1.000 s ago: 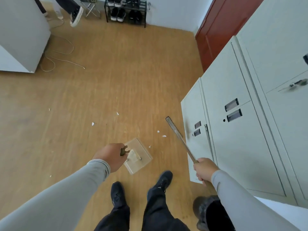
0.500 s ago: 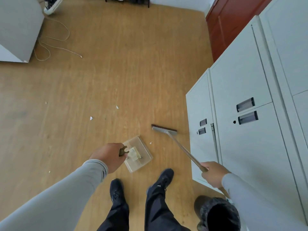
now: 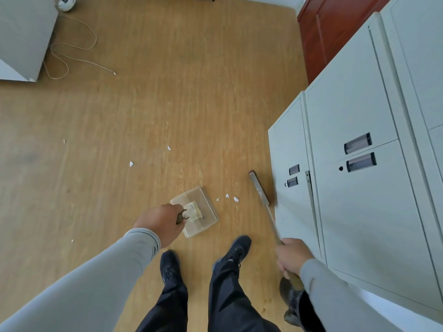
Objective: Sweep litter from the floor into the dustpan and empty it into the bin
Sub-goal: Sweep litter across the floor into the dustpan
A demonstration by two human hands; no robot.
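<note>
Three paper scraps [image 3: 227,197] lie on the floor [image 3: 148,111] between the dustpan [image 3: 195,213] and the broom head [image 3: 259,188], at nine o'clock from the bristles. The right hand [image 3: 293,256] is clenched on the broom handle; the left hand [image 3: 161,223] grips the dustpan's handle, fingers [image 3: 176,208] curled. The broom head's long axis runs roughly twelve-to-six, so the stroke should go toward nine.
</note>
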